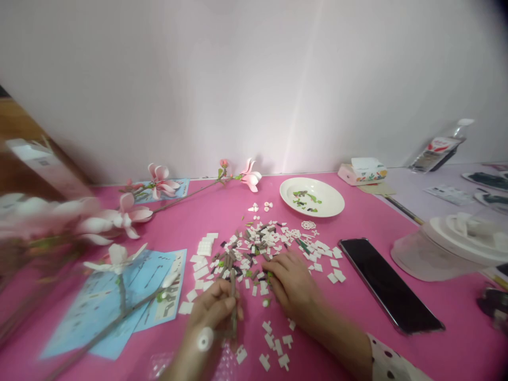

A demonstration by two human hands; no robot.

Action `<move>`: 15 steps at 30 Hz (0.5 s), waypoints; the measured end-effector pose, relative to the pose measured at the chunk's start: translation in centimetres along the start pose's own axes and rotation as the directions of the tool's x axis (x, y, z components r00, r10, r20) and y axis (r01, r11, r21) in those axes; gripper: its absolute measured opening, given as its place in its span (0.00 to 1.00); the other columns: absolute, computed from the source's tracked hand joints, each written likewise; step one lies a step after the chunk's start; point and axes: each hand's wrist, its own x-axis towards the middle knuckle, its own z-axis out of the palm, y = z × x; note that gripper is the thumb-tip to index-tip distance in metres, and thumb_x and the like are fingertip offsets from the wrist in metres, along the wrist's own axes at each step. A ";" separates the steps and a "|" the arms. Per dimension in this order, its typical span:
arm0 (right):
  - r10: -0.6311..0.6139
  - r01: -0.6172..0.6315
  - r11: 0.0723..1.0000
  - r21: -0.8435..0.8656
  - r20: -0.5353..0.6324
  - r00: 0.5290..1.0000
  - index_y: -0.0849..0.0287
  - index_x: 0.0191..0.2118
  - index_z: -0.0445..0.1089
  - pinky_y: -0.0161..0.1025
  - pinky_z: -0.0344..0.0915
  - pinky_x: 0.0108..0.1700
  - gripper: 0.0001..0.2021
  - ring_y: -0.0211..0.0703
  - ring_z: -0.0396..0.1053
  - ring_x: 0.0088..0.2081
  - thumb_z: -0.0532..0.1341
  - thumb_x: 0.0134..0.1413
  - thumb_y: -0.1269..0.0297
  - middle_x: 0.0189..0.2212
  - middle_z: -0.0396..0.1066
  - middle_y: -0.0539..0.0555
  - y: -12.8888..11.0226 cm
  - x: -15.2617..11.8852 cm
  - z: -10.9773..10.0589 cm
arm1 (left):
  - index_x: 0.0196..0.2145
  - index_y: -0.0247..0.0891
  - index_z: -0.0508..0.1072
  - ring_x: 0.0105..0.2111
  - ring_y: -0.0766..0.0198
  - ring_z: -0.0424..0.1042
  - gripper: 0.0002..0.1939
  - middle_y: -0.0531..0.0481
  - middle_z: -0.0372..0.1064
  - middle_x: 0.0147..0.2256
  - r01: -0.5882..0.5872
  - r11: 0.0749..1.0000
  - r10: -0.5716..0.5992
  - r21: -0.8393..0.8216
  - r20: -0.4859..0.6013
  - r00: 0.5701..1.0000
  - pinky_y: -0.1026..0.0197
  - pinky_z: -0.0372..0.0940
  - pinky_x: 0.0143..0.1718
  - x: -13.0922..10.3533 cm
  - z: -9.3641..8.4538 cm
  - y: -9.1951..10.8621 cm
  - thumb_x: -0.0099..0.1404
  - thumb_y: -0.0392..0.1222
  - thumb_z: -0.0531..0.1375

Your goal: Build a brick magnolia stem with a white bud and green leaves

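Observation:
My left hand (216, 307) is closed around a thin brown toy-brick branch (233, 301), which stands nearly upright between thumb and fingers. A white round piece (205, 339) sits at the end of a side arm near the wrist. My right hand (291, 280) rests at the near right side of a pile of small building bricks (257, 243), its fingers stretched out over brown and green pieces. White, brown, black and green bricks lie mixed in the pile. Flat white pieces (278, 346) are scattered below it.
Pink magnolia flowers on branches (130, 214) lie at the left over blue instruction sheets (99, 296). A white plate (313, 198) holds green pieces. On the right are a black phone (391, 286), a lidded tub (428, 248), a tissue pack (363, 172) and a bottle (440, 148).

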 end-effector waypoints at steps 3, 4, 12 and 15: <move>0.024 -0.024 1.000 -0.013 0.012 1.000 0.59 0.45 0.70 0.48 0.64 0.40 0.13 0.48 0.63 0.37 0.53 0.59 0.76 0.34 0.67 0.57 0.0 0.0 0.0 | 0.26 0.35 0.68 0.11 0.73 0.62 0.12 0.55 0.69 0.19 0.024 1.000 -0.023 -0.016 0.027 0.999 0.71 0.56 0.11 0.1 -0.1 -0.1 0.55 0.43 0.66; 0.031 -0.031 0.999 -0.016 0.014 0.999 0.59 0.44 0.70 0.47 0.64 0.39 0.12 0.48 0.62 0.37 0.53 0.59 0.75 0.34 0.67 0.57 0.0 0.0 0.0 | 0.26 0.35 0.68 0.11 0.73 0.62 0.11 0.55 0.70 0.20 0.026 1.000 -0.026 -0.015 0.020 0.999 0.71 0.57 0.11 0.1 -0.1 -0.1 0.55 0.43 0.66; 0.024 -0.024 1.000 -0.001 -0.013 1.000 0.60 0.34 0.69 0.48 0.62 0.42 0.07 0.47 0.62 0.37 0.54 0.57 0.75 0.33 0.67 0.55 0.2 0.0 0.2 | 0.26 0.36 0.67 0.11 0.73 0.62 0.13 0.56 0.69 0.19 0.050 0.999 -0.050 0.018 -0.014 0.999 0.71 0.55 0.11 -0.1 0.6 0.4 0.54 0.44 0.67; 0.013 -0.013 1.000 0.005 -0.032 0.999 0.59 0.35 0.67 0.49 0.62 0.44 0.07 0.46 0.63 0.36 0.54 0.57 0.75 0.32 0.67 0.54 0.2 -0.1 0.1 | 0.25 0.36 0.66 0.12 0.73 0.61 0.13 0.56 0.68 0.19 0.046 0.998 -0.045 0.041 -0.031 0.999 0.71 0.54 0.12 -0.2 0.9 0.6 0.54 0.44 0.66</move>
